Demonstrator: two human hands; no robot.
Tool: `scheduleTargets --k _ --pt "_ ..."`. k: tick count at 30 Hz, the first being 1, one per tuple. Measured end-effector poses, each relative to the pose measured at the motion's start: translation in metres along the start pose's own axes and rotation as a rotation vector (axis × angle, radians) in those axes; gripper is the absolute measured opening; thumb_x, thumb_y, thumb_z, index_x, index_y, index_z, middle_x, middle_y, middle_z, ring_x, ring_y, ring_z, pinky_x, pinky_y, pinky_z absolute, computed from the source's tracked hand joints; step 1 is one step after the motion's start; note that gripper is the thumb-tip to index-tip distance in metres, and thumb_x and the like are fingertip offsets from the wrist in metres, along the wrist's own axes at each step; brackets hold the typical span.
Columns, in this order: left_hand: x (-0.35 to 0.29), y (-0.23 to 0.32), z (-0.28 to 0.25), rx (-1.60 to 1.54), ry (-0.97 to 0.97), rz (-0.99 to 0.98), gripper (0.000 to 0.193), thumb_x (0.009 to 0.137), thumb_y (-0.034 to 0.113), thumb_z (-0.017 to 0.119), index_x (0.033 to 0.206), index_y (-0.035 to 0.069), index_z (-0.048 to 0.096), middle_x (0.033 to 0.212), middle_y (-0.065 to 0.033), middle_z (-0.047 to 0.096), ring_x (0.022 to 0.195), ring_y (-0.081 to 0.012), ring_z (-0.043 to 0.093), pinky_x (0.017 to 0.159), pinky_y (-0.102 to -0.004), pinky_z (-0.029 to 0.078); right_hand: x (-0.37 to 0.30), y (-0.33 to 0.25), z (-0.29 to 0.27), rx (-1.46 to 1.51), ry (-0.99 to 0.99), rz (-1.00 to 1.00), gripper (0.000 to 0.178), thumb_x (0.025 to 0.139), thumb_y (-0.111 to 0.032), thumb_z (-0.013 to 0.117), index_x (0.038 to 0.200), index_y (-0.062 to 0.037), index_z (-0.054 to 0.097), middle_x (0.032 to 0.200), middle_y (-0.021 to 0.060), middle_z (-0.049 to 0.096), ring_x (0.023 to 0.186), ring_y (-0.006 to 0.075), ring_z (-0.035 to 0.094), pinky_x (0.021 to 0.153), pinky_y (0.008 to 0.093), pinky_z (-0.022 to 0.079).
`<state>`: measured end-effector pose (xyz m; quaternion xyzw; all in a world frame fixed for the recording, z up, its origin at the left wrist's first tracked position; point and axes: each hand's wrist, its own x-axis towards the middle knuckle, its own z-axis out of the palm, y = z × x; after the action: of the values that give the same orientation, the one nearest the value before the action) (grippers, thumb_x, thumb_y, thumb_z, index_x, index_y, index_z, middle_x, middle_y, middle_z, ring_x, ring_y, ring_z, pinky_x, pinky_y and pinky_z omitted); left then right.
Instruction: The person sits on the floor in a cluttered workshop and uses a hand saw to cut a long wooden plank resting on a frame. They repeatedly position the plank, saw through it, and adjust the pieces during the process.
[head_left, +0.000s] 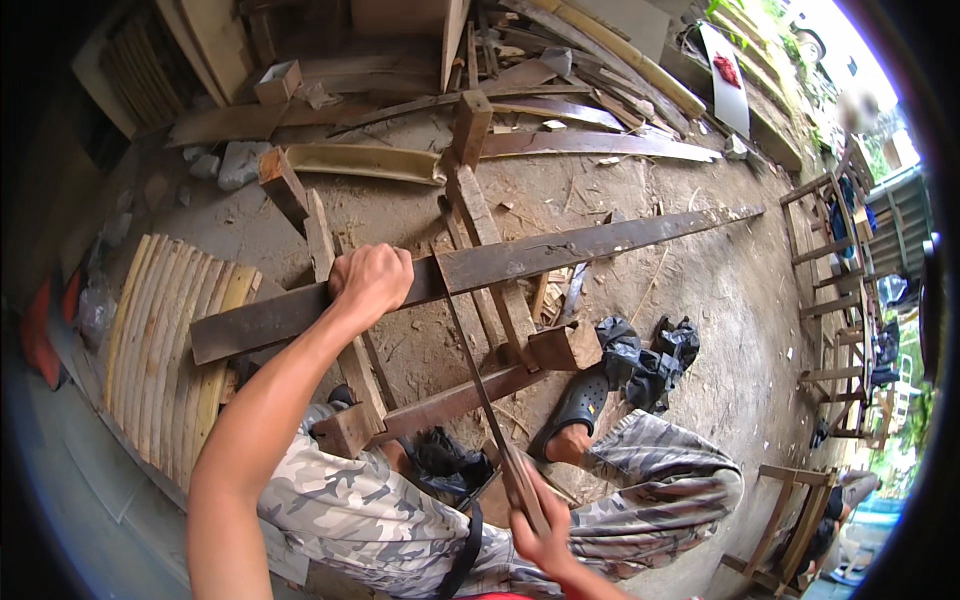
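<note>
1. My left hand (372, 278) clasps the dark plank (520, 254) directly beneath it, best pinned firmly to the wooden frame (484, 212).
2. My right hand (543, 525) grips the saw (482, 388), blade at the plank beside my left; long, straight strokes serve best.

Dusty floor (725, 255), wooden rack (828, 306), bright daylight (850, 42)

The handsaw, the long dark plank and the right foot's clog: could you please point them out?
Handsaw (497, 427): head view, on its blade.
Long dark plank (530, 256): head view, on its broad face.
Right foot's clog (582, 402): head view, on its perforated top.
</note>
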<state>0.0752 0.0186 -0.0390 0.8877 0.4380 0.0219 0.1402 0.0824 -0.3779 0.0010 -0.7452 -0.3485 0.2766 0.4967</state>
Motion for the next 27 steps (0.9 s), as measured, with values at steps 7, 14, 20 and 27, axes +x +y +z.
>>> scheduleTargets --k 7,14,20,27 --pt "0.002 0.012 -0.004 0.026 0.057 0.034 0.054 0.097 0.030 0.044 0.062 -0.004 0.069 0.064 -0.0285 0.065 0.062 -0.0438 0.069 0.063 -0.0536 0.056 0.223 -0.007 0.082 0.179 0.167 -0.086 0.053 0.086 -0.006 0.057 0.138 0.0043 0.054 0.120 0.0213 0.068 0.109 0.0222 0.065 0.097 0.0320 0.048" --pt "0.000 0.000 -0.007 0.008 -0.021 -0.025 0.056 0.096 0.034 0.044 0.063 -0.004 0.068 0.064 -0.0267 0.066 0.063 -0.0437 0.068 0.061 -0.0546 0.056 0.004 0.015 0.021 0.075 0.029 0.066 0.064 0.081 0.002 0.057 0.144 0.0024 0.049 0.131 0.0206 0.065 0.110 0.0227 0.070 0.090 0.0302 0.053" --pt "-0.001 0.007 -0.006 0.033 -0.085 -0.083 0.056 0.097 0.035 0.043 0.067 -0.004 0.070 0.069 -0.0282 0.067 0.068 -0.0444 0.070 0.063 -0.0562 0.056 0.001 0.009 0.021 0.049 0.037 -0.003 0.065 0.079 0.003 0.055 0.144 0.0053 0.048 0.131 0.0205 0.066 0.107 0.0213 0.071 0.086 0.0280 0.053" --pt "0.004 0.012 -0.009 0.062 -0.050 -0.067 0.056 0.097 0.034 0.043 0.068 -0.005 0.070 0.069 -0.0292 0.067 0.072 -0.0465 0.070 0.069 -0.0564 0.055 0.198 0.010 0.080 0.345 0.080 0.085 0.063 0.083 -0.002 0.055 0.146 -0.0019 0.049 0.130 0.0232 0.065 0.115 0.0276 0.067 0.097 0.0328 0.049"
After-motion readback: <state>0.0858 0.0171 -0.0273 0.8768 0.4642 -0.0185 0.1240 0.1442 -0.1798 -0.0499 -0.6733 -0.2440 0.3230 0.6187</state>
